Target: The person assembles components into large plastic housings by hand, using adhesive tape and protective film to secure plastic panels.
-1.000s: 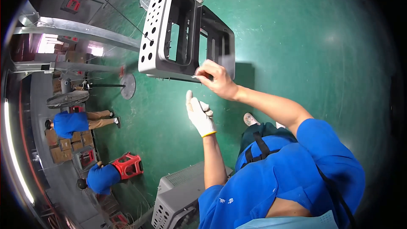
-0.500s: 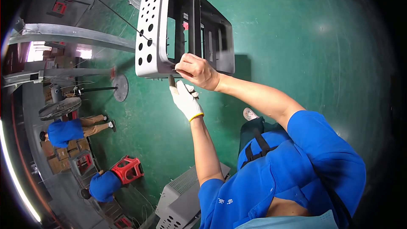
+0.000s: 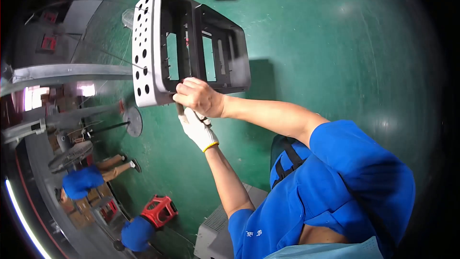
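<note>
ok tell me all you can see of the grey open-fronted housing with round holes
The light grey boxy housing, black inside, looks plastic or metal. Round holes dot its left face, where thin rods reach; two bays inside have rectangular openings. It appears tilted over the green floor. The bare right hand overlaps its near edge; contact unclear.

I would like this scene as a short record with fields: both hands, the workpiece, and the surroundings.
Right hand: bare, fingers curled at the casing's lower edge; what they hold is hidden
Left hand: white-gloved, just below the right hand; contact unclear
Casing: grey outside, black inside; side panel pierced with round holes
Surroundings: green floor, red stool, pedestal fan, co-workers in blue
</note>
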Tool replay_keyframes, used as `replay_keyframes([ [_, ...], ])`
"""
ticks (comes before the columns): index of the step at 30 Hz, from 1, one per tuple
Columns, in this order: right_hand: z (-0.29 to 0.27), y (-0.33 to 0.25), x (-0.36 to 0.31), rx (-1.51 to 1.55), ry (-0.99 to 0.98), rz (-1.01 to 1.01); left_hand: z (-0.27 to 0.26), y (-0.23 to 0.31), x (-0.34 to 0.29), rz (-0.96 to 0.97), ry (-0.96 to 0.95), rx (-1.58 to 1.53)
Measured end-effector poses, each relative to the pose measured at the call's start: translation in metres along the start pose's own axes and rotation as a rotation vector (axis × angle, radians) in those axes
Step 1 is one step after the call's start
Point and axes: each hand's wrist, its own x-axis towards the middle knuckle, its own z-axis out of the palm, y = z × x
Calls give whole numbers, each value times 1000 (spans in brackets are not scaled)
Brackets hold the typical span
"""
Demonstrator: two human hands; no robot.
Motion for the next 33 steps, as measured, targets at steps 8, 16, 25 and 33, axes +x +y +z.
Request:
replay_keyframes([
  [8,-50,31,-89,361,9,687,-17,1,14,-21,-8,141],
  [16,-194,86,-285,240,131,1300,-23,-14,12,-85,26,303],
  [25,-243,75,-355,551,389,1788,-38,-23,3,-264,175,357],
  [33,-292,80,-367,596,416,1987,-94,-36,29,-665,220,97],
])
